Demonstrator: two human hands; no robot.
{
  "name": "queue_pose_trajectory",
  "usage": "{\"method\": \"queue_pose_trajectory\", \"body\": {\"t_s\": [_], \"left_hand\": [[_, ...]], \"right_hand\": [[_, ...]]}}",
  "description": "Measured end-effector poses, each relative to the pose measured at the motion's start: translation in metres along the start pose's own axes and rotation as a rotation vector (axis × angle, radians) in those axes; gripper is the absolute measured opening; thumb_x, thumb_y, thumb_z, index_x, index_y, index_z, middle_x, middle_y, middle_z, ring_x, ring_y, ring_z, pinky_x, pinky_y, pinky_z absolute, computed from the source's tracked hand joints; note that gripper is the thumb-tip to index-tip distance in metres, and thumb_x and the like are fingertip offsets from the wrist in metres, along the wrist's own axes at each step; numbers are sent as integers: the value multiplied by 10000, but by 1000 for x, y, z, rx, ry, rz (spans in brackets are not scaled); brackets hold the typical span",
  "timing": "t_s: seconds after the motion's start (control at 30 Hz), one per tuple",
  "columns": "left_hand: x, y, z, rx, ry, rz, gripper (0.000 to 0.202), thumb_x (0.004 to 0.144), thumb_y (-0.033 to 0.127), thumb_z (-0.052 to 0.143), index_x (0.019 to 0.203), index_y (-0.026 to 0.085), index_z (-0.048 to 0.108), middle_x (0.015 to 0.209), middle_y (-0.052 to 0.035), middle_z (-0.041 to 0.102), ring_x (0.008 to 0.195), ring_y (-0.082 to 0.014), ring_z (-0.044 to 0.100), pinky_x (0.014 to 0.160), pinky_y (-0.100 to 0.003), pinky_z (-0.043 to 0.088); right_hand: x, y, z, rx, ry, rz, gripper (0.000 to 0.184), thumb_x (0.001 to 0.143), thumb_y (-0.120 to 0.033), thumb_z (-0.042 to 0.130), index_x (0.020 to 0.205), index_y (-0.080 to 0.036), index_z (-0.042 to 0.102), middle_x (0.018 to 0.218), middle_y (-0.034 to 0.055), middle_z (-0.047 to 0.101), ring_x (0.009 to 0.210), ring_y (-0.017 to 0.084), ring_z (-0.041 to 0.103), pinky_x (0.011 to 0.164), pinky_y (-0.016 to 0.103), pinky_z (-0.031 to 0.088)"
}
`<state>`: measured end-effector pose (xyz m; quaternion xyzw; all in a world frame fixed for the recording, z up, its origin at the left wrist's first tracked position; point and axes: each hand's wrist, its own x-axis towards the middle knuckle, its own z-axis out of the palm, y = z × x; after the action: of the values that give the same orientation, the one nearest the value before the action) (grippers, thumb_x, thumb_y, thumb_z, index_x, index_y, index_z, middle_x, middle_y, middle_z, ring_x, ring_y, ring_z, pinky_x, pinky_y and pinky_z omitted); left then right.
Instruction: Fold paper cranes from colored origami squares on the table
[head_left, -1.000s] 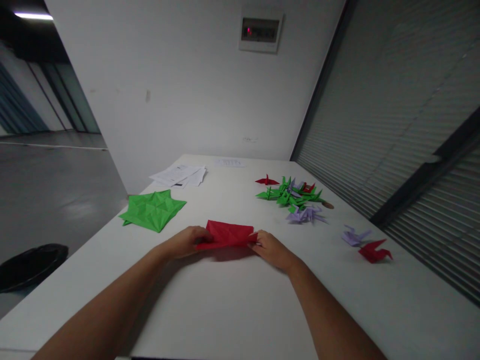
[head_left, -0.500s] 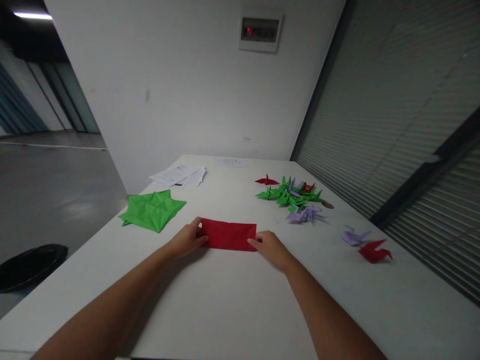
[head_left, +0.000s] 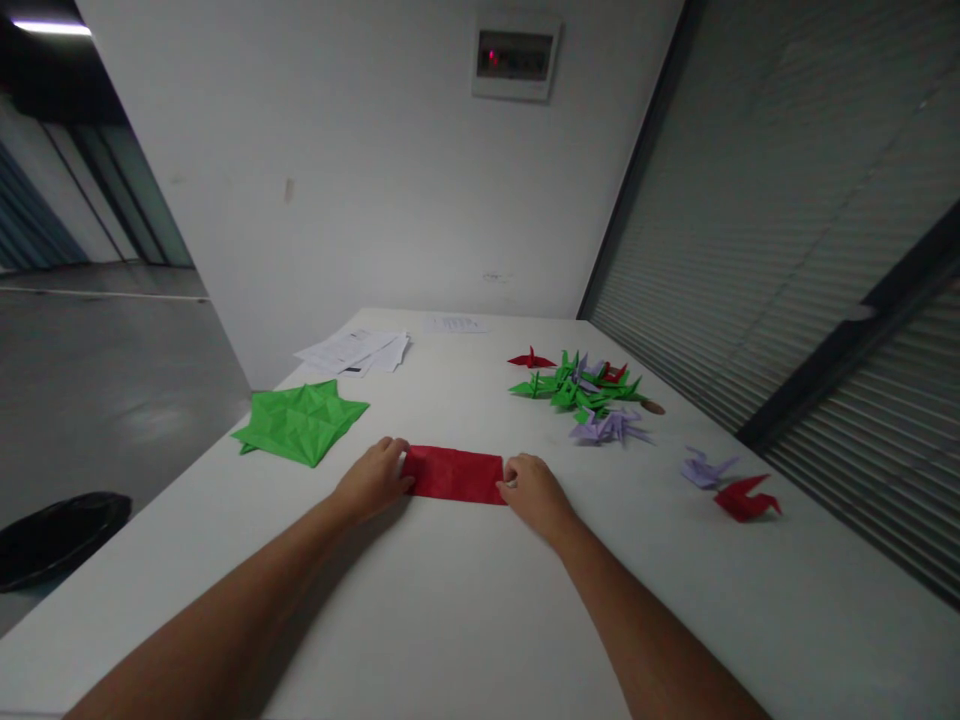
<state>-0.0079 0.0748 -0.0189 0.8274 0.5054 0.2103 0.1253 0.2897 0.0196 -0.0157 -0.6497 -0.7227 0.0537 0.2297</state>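
A red paper [head_left: 454, 474], folded into a flat rectangle, lies on the white table [head_left: 465, 610] in front of me. My left hand [head_left: 371, 478] presses on its left end with fingers curled down onto the edge. At the right end my right hand [head_left: 532, 490] does the same, fingertips on the paper's edge. Both hands pin the paper flat against the table.
A creased green paper [head_left: 300, 422] lies at the left. A pile of green, purple and red paper cranes [head_left: 589, 395] sits at the back right; a purple crane [head_left: 705, 469] and a red crane [head_left: 745, 498] lie further right. White sheets [head_left: 356, 351] lie at the back. A black bin [head_left: 56, 535] stands on the floor.
The raised red paper has been folded over and laid flat. The rectangle has since become narrower, and both hands have moved onto its ends.
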Motion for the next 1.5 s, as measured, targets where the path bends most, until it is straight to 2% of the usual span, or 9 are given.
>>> {"method": "queue_pose_trajectory", "body": {"t_s": [0.07,0.13,0.23,0.3,0.47,0.63,0.83,1.1,1.5], "left_hand": [[-2,7,-3,79,33,180,182,904,289,629,1042,188,689,1029,-120,661,961,-272,633,847,-377,499],[-5,16,-3,79,24,359,190,951,270,581,1068,204,715,1097,-124,666,1023,-270,626,907,-391,505],[-9,26,3,77,-20,543,308,943,244,610,1244,218,674,1321,-141,625,1219,-299,580,1052,-446,471],[-11,28,9,102,-74,573,409,932,305,652,1331,217,631,1423,-163,572,1313,-335,535,1092,-487,457],[-13,20,16,135,-170,543,481,947,391,639,1397,223,607,1480,-187,539,1361,-357,520,1122,-509,450],[-12,12,11,123,-181,504,487,941,413,642,1399,249,626,1511,-172,522,1396,-367,493,1148,-514,426],[-9,4,8,187,-157,404,467,961,417,596,1382,221,647,1460,-197,557,1359,-366,532,1142,-489,442],[-7,2,2,225,-138,350,353,981,384,552,1268,252,709,1329,-158,644,1256,-322,608,1077,-441,494],[-4,0,-5,258,-136,191,243,938,351,581,1084,261,753,1138,-106,720,1132,-279,658,996,-371,501]], "right_hand": [[-1,-6,-1,-1,101,-100,74,799,-109,685,804,-182,695,882,90,693,892,249,601,870,376,486],[-3,-13,0,16,170,-229,109,832,-143,679,929,-166,721,990,119,703,993,284,591,945,436,493],[-8,-23,6,36,115,-388,345,892,-217,670,1229,-141,686,1311,147,657,1270,320,519,1133,510,407],[-11,-26,14,16,14,-437,476,940,-278,637,1391,-131,597,1486,153,554,1416,325,425,1198,523,348],[-15,-23,26,-20,-291,-443,668,987,-441,589,1541,-101,436,1619,182,387,1524,338,298,1246,504,279],[-14,-19,21,-26,-381,-404,742,995,-544,538,1571,-103,382,1652,185,305,1546,337,247,1265,487,224],[-13,-12,15,-33,-400,-352,805,985,-586,527,1583,-79,343,1662,202,251,1559,333,205,1274,480,188],[-11,1,12,-68,-381,-257,814,998,-611,460,1565,-35,365,1655,237,233,1561,355,181,1267,515,193],[-5,20,10,-70,-270,-168,794,990,-623,450,1501,-15,475,1607,252,366,1528,352,296,1261,468,238]]}}
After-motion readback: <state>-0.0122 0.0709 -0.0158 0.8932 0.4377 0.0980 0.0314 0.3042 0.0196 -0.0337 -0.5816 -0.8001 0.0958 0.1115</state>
